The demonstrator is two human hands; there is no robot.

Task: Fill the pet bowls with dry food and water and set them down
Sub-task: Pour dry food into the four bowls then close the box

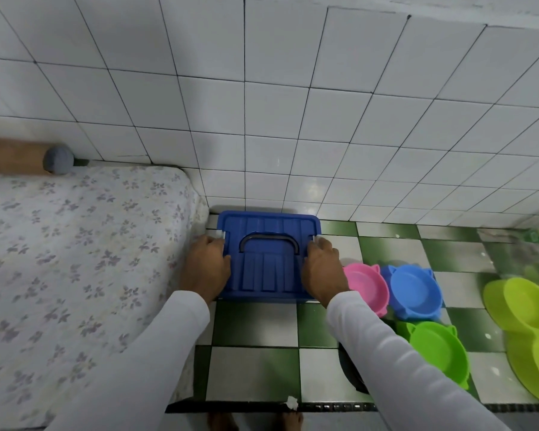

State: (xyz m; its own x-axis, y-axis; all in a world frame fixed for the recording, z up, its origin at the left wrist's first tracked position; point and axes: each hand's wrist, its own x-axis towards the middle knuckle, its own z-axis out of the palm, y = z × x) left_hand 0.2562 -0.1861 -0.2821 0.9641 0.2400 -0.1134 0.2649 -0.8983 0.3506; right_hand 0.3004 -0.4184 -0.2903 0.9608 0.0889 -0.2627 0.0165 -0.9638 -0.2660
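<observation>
A blue lidded storage box (pixel 266 269) with a dark carry handle stands on the floor against the tiled wall. My left hand (pixel 206 265) grips its left side at the white latch, and my right hand (pixel 322 269) grips the right side at the other latch. The lid is on. To the right of the box lie a pink pet bowl (pixel 367 286), a blue pet bowl (pixel 414 290) and a green pet bowl (pixel 439 353), all empty. A yellow-green double bowl (pixel 526 309) lies further right, also empty.
A mattress with a flowered sheet (pixel 75 259) fills the left side, touching the box. White tiled wall (pixel 262 119) runs behind. The floor (pixel 255 325) is green and white checked. A dark round object (pixel 352 371) shows under my right sleeve. A clear bag (pixel 523 253) lies at far right.
</observation>
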